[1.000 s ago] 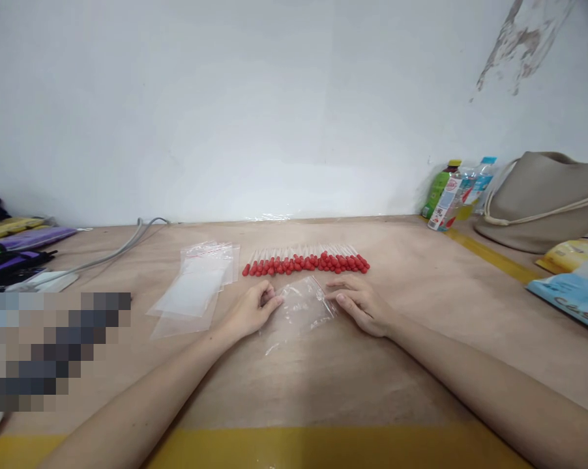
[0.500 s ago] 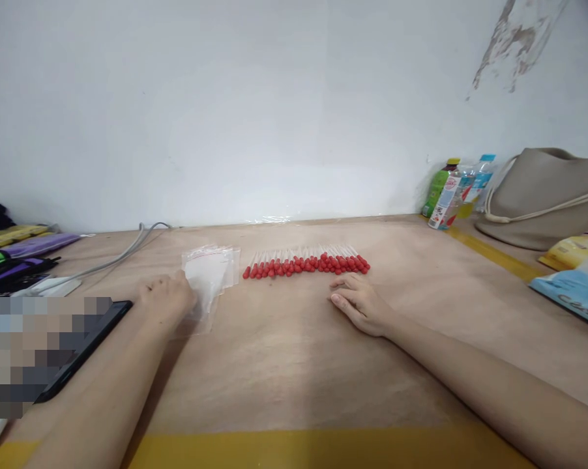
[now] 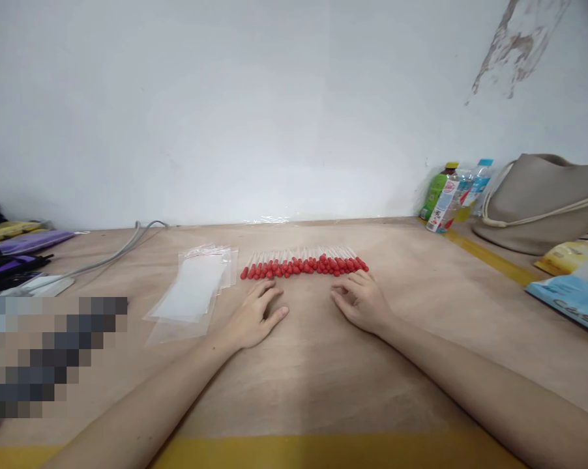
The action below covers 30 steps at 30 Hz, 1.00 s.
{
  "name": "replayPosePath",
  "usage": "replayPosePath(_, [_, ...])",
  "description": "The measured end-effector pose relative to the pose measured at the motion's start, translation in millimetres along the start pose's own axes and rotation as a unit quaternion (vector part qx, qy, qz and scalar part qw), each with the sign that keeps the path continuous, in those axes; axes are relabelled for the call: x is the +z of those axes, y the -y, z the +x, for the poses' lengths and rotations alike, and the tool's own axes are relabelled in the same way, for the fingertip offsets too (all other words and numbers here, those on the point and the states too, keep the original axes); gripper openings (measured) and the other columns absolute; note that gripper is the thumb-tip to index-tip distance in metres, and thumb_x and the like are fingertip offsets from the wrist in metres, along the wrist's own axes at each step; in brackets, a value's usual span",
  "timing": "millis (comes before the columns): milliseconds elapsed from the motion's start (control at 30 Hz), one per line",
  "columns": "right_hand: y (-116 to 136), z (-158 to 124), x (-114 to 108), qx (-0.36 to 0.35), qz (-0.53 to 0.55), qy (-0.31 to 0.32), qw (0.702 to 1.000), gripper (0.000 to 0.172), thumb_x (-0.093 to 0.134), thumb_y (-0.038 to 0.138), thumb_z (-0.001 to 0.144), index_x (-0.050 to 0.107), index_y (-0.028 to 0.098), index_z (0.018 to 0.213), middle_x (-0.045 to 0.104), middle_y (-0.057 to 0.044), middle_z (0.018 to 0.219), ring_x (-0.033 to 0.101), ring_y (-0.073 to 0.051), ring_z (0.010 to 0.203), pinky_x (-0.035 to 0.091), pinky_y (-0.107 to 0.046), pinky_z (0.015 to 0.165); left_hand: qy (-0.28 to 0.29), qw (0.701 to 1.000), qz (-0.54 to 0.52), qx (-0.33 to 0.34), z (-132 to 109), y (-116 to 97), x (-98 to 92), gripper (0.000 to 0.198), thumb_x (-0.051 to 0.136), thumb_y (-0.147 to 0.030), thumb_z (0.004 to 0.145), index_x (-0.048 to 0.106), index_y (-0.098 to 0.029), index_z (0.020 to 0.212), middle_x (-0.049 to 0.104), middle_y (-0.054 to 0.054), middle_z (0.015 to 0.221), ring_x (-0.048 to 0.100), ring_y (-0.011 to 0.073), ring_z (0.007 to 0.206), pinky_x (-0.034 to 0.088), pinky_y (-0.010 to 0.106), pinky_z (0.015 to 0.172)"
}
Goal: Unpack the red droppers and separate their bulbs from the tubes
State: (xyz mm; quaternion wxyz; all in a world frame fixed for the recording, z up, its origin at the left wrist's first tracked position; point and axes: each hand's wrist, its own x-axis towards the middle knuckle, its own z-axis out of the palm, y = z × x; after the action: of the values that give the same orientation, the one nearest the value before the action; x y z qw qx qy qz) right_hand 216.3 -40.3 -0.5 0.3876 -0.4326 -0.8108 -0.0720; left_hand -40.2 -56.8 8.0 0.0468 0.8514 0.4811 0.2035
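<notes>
Many thin white sticks with red heads, like large matchsticks point(image 3: 306, 265), lie side by side in a row on the brown-covered table point(image 3: 313, 371). My left hand point(image 3: 255, 316) rests just in front of the row's left end, empty, thumb and fingers apart. Near the right end is my right hand point(image 3: 362, 303), its fingers loosely curved and thumb apart, with nothing seen in it. The fingertips of both hands come close to the red heads; whether they touch is hard to tell. Left of my left hand lies a fanned pile of clear zip bags point(image 3: 191, 286).
Drink bottles point(image 3: 441, 198) and a grey-beige bag point(image 3: 548, 202) stand at the back right, with blue and yellow packs point(image 3: 570, 299) nearer. A grey cable point(image 3: 113, 254), purple pouches point(image 3: 34, 242) and a blurred-out patch are at left. Yellow tape point(image 3: 235, 453) runs along the front.
My left hand has moved right, from the zip bags to the front of the red-headed sticks, uncovering the bags. My right hand has hardly moved.
</notes>
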Motion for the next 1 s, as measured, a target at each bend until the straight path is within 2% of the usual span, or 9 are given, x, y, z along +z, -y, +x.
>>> replayPosePath(167, [-6, 23, 4, 0.063, -0.065, -0.073, 0.993, 0.015, 0.051, 0.031, 0.078, 0.062, 0.02, 0.082, 0.06, -0.002, 0.07, 0.051, -0.017, 0.072, 0.025, -0.034, 0.071, -0.016, 0.999, -0.022, 0.022, 2, 0, -3.0, 0.033, 0.04, -0.038, 0.085, 0.053, -0.018, 0.108, 0.049, 0.008, 0.117, 0.047, 0.0213, 0.108, 0.038, 0.038, 0.094])
replayPosePath(367, [-7, 54, 30, 0.084, -0.159, -0.061, 0.982, 0.032, 0.052, 0.044, 0.074, 0.062, 0.02, 0.093, 0.063, -0.007, 0.078, 0.049, -0.022, 0.077, 0.023, -0.036, 0.07, -0.018, 0.999, -0.028, 0.036, 2, -2, -1.6, 0.031, 0.041, -0.035, 0.085, 0.052, -0.018, 0.108, 0.051, 0.008, 0.112, 0.049, 0.0205, 0.104, 0.04, 0.037, 0.092])
replayPosePath(500, [-6, 64, 43, 0.105, -0.175, -0.038, 0.978, 0.021, 0.049, 0.035, 0.077, 0.064, 0.02, 0.079, 0.064, -0.006, 0.071, 0.049, -0.021, 0.073, 0.022, -0.036, 0.067, -0.022, 0.999, -0.022, 0.045, 2, -1, -1.7, 0.031, 0.041, -0.036, 0.085, 0.052, -0.017, 0.107, 0.052, 0.008, 0.11, 0.048, 0.0205, 0.103, 0.039, 0.037, 0.093])
replayPosePath(600, [-7, 67, 45, 0.11, -0.163, -0.043, 0.979, 0.024, 0.044, 0.029, 0.082, 0.063, 0.019, 0.07, 0.064, -0.006, 0.07, 0.049, -0.02, 0.072, 0.021, -0.036, 0.066, -0.023, 0.998, -0.023, 0.046, 2, -1, -2.2, 0.031, 0.041, -0.036, 0.085, 0.052, -0.018, 0.108, 0.052, 0.008, 0.109, 0.048, 0.0209, 0.103, 0.039, 0.038, 0.092])
replayPosePath(667, [-8, 67, 44, 0.109, -0.152, -0.07, 0.98, 0.027, 0.041, 0.029, 0.084, 0.062, 0.019, 0.072, 0.065, -0.006, 0.073, 0.05, -0.02, 0.073, 0.021, -0.036, 0.067, -0.025, 0.998, -0.027, 0.046, 2, -1, -2.5, 0.031, 0.041, -0.035, 0.085, 0.052, -0.018, 0.108, 0.052, 0.008, 0.109, 0.048, 0.021, 0.103, 0.039, 0.038, 0.092])
replayPosePath(767, [-5, 60, 38, 0.076, -0.132, -0.117, 0.981, 0.027, 0.04, 0.032, 0.087, 0.063, 0.019, 0.08, 0.066, -0.005, 0.075, 0.05, -0.019, 0.074, 0.021, -0.037, 0.069, -0.027, 0.998, -0.033, 0.046, 2, -2, -3.1, 0.03, 0.041, -0.035, 0.084, 0.053, -0.019, 0.107, 0.052, 0.008, 0.108, 0.048, 0.0212, 0.102, 0.039, 0.039, 0.092])
replayPosePath(867, [8, 42, 25, 0.02, -0.109, -0.144, 0.983, 0.024, 0.042, 0.034, 0.087, 0.062, 0.021, 0.085, 0.066, -0.004, 0.073, 0.051, -0.019, 0.073, 0.022, -0.037, 0.071, -0.046, 0.996, -0.04, 0.059, 2, -3, -3.8, 0.028, 0.043, -0.033, 0.084, 0.054, -0.019, 0.105, 0.051, 0.008, 0.109, 0.048, 0.0209, 0.103, 0.039, 0.038, 0.091])
replayPosePath(1000, [34, 5, 3, -0.086, -0.083, -0.101, 0.988, 0.016, 0.048, 0.031, 0.085, 0.061, 0.024, 0.09, 0.065, 0.0, 0.068, 0.052, -0.015, 0.066, 0.023, -0.035, 0.069, -0.085, 0.991, -0.075, 0.073, 5, -7, -2.6, 0.023, 0.044, -0.031, 0.084, 0.059, -0.019, 0.096, 0.053, 0.007, 0.099, 0.049, 0.0187, 0.095, 0.04, 0.034, 0.086])
